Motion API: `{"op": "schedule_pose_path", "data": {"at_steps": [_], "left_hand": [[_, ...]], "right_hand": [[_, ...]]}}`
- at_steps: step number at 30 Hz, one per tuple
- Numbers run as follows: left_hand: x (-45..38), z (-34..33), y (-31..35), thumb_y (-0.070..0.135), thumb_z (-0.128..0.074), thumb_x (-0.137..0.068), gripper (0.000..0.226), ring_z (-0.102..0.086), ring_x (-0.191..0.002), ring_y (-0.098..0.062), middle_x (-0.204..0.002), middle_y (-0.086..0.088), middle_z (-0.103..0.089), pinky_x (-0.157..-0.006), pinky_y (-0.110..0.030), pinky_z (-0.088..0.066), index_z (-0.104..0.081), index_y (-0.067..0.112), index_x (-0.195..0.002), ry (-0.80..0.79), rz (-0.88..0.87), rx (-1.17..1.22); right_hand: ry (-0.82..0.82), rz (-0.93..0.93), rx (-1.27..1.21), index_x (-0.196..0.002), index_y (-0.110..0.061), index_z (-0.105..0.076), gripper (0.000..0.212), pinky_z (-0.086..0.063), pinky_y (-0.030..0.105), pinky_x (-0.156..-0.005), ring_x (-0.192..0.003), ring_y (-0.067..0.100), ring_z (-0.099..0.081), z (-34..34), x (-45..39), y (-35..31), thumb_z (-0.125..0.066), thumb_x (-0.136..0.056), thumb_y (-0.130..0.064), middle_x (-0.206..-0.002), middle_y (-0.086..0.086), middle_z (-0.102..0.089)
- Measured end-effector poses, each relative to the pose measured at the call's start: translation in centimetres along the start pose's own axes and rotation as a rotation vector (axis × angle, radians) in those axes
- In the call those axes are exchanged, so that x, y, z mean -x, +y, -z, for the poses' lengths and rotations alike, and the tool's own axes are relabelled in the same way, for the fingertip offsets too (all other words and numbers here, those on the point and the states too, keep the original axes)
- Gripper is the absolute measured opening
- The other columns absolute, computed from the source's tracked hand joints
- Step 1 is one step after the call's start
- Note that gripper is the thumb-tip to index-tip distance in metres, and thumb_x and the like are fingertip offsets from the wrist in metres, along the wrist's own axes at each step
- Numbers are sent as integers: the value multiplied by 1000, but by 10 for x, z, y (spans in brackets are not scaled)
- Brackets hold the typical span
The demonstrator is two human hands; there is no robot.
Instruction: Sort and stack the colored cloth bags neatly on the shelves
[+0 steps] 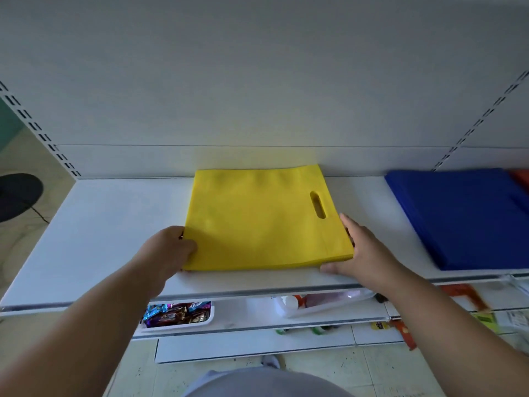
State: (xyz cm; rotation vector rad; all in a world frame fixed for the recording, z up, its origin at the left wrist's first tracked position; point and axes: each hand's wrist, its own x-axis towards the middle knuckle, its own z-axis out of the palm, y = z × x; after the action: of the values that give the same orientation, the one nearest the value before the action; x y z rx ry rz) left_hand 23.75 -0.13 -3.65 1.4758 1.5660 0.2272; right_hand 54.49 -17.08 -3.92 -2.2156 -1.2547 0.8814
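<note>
A stack of yellow cloth bags [257, 222] lies flat on the white top shelf [100, 230], its cut-out handle toward the right. My left hand [169, 247] grips the stack's front left corner, fingers curled at its edge. With straight fingers, my right hand [360, 250] presses against the stack's right edge and front right corner. A stack of blue cloth bags [463, 216] lies on the same shelf to the right, and a red bag [519, 179] peeks out behind it.
The shelf's back panel rises right behind the yellow stack. On the lower shelf sit a white tray of wrapped sweets [177, 315] and a tray with bottles [320, 303]. Slotted uprights [43, 136] stand at both sides.
</note>
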Motion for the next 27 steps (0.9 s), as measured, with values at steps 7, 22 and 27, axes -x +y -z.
{"op": "schedule_pose_path", "data": {"at_steps": [7,22,27], "left_hand": [[-26,1,19,14,-55,-93,13,-58,-97,-35,-99,-12,-63,-90,-45,-46,-63,14,-103,52,22,76],[-52,-9,34,20,-65,-87,48,-61,-94,-28,-120,-9,-62,-76,-33,-47,-56,16,-133,163,-96,168],[-47,-13,37,14,-56,-96,29,-61,-99,-21,-111,-1,-65,-88,-39,-47,-64,23,-122,29,-107,705]], "right_hand": [[-20,-54,-364,-152,-24,-30,117,-37,44,-112,-132,13,-45,9,-40,9,-59,-58,-88,-148,-6,-44],[314,-59,-199,-131,-14,-59,38,-49,36,-96,-111,20,-60,7,-106,-5,-57,-97,-30,-122,1,-64],[409,-54,-257,-128,-12,-62,34,-48,34,-96,-111,19,-61,10,-105,-8,-59,-96,-20,-121,4,-66]]}}
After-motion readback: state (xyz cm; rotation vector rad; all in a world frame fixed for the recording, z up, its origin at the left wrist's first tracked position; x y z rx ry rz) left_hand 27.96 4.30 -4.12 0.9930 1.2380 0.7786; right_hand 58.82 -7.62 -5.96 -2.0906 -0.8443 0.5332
